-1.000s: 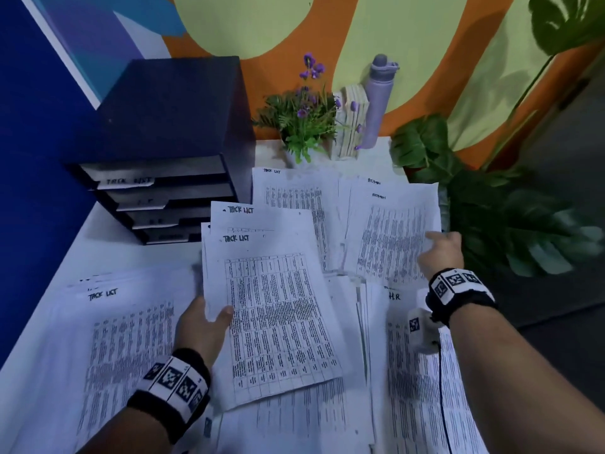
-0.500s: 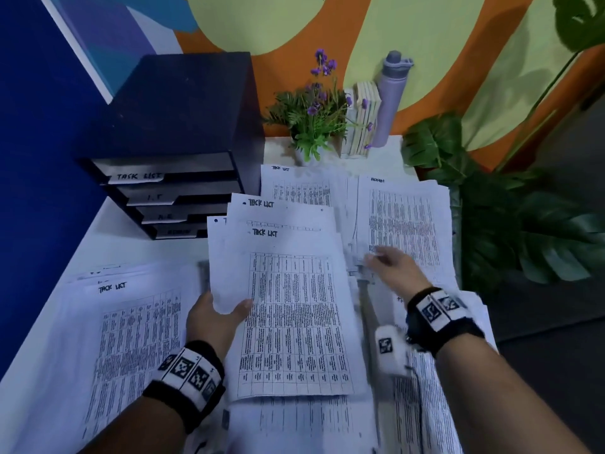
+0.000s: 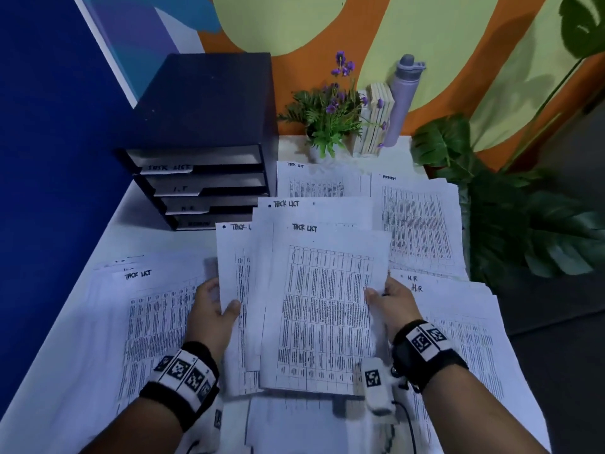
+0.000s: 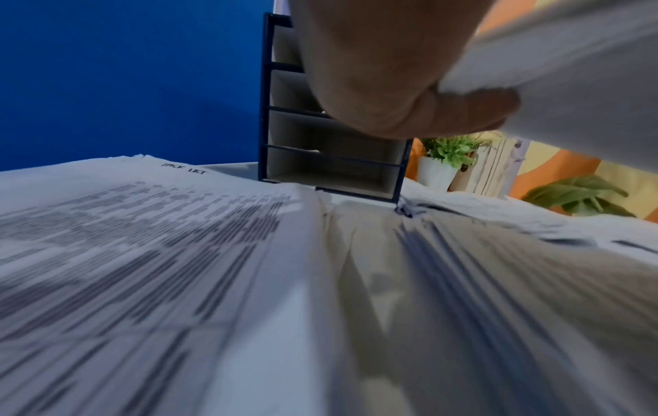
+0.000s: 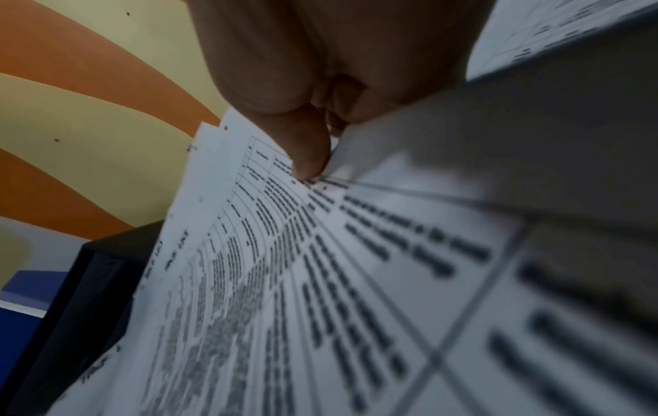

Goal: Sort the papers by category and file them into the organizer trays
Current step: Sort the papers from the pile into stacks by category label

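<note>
Both hands hold a fanned bundle of "Task List" sheets (image 3: pixel 322 309) above the table. My left hand (image 3: pixel 214 312) pinches its left edge, thumb on top; the right hand (image 3: pixel 389 303) pinches the right edge (image 5: pixel 249 253), thumb pressed on the print. A black organizer (image 3: pixel 203 132) with labelled trays, top one "Task List", stands at the back left, and shows open-fronted in the left wrist view (image 4: pixel 331 157). Another "Task List" stack (image 3: pixel 144 322) lies at the left, an "Admin" stack (image 3: pixel 419 224) at the back right, an "H.R" stack (image 3: pixel 458 339) at the right.
A potted purple-flowered plant (image 3: pixel 327 122), a few books (image 3: pixel 376 119) and a lilac bottle (image 3: pixel 401 99) stand along the back wall. A large leafy plant (image 3: pixel 510 204) crowds the table's right edge. A blue wall (image 3: pixel 49 158) borders the left.
My right hand came back from the Admin stack at the far right and took hold of the bundle's right edge. The bundle now sits higher and more centred, held by both hands.
</note>
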`<state>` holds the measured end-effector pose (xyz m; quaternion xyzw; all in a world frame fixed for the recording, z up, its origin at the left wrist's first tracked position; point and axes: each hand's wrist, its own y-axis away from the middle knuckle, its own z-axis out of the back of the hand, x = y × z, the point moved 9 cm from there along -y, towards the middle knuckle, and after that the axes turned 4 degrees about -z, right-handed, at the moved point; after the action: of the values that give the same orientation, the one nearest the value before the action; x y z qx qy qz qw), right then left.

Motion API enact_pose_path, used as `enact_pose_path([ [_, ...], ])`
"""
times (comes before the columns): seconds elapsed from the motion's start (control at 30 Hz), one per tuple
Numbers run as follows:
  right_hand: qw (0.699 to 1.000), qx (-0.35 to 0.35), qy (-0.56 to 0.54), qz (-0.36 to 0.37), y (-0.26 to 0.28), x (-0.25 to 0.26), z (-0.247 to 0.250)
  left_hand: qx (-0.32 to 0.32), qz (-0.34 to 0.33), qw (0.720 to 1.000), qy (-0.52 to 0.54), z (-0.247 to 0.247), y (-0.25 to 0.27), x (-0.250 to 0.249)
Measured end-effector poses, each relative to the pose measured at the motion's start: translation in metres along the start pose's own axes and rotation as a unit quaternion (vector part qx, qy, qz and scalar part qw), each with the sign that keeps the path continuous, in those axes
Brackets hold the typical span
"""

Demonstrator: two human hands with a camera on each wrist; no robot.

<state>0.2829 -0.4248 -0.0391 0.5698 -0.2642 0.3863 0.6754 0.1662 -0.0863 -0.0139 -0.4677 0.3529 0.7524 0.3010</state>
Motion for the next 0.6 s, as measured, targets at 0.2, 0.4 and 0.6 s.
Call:
enact_pose_path([
  [0.2,0.998,0.0,0.045,-0.046,0.002,-0.05,-0.014,0.075,0.034,0.994,-0.066,0.005,0.014,0.044],
  [0.4,0.996,0.012,0.077,-0.05,0.019,-0.067,-0.03,0.083,0.107,0.99,-0.048,0.005,0.015,0.08],
  [0.6,0.991,-0.042,0.125,0.008,0.02,-0.054,-0.022,0.046,0.087,0.986,-0.131,0.011,0.011,0.078],
])
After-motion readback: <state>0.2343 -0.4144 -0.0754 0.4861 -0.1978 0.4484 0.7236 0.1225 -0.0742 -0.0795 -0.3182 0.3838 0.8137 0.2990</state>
